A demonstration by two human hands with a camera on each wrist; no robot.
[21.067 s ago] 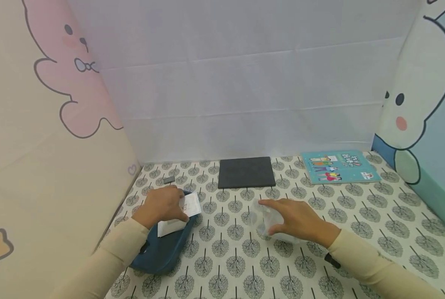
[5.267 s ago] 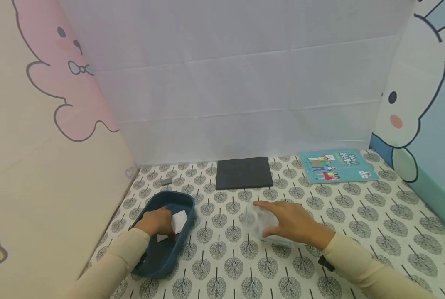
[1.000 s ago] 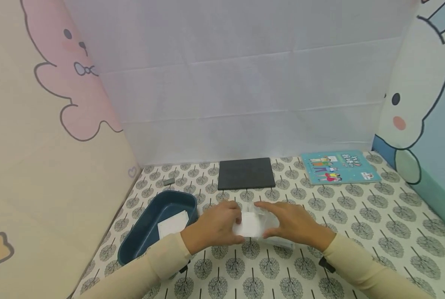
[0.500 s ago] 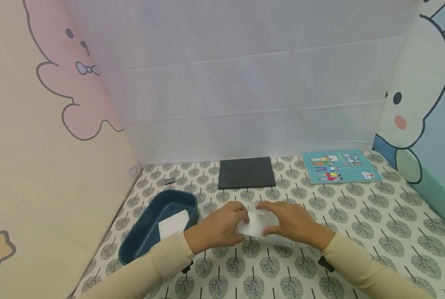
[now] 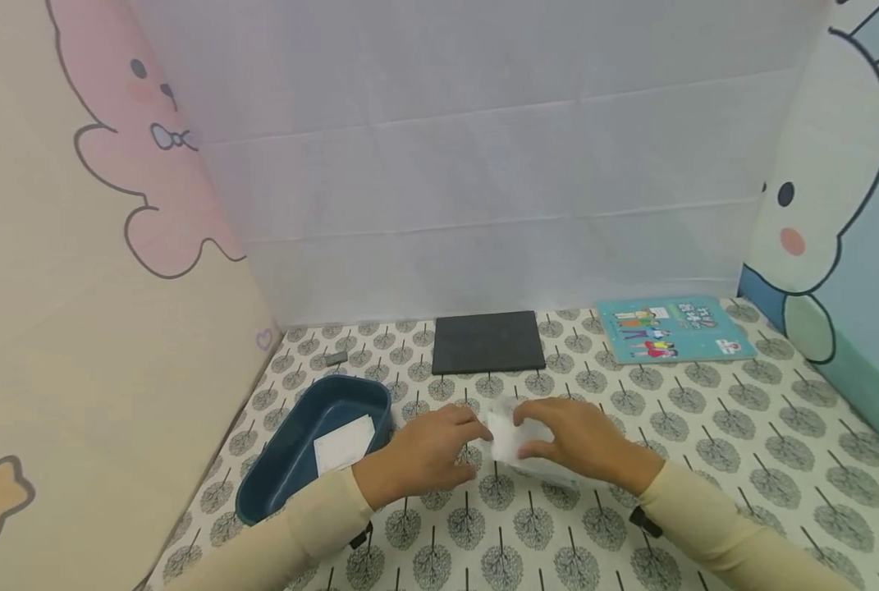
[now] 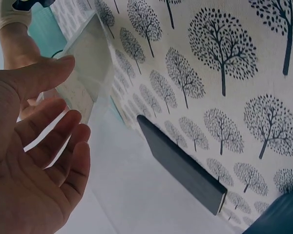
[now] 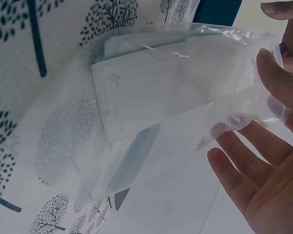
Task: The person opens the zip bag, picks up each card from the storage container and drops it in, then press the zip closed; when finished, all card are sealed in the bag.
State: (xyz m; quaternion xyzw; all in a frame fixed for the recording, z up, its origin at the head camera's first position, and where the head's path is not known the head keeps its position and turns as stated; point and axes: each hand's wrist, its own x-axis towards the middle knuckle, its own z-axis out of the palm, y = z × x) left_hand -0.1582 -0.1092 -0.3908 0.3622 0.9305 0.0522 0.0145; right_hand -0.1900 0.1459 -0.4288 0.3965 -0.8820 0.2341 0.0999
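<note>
My right hand (image 5: 579,435) grips the mouth of a clear plastic bag (image 7: 63,146), thumb on one side and fingers on the other. Several flat white packets (image 7: 146,92) lie stacked inside it, seen through the film in the right wrist view. Just left of the bag's mouth, my left hand (image 5: 428,455) holds nothing; its fingers are loosely bent, as the left wrist view shows. Left of that hand is a dark blue bin (image 5: 262,468). A white packet (image 5: 345,443) lies in the bin; whether more lie under it is hidden.
At the back of the patterned tablecloth lies a black flat board (image 5: 487,342). A teal picture book (image 5: 675,330) lies back right, and a small grey block (image 5: 336,358) sits behind the bin. Cloth walls close off the back and both sides.
Earlier my left hand reached into the bin, then brought a white packet to the bag's mouth. It has let go of the packet, which is now in the bag, and drawn slightly left.
</note>
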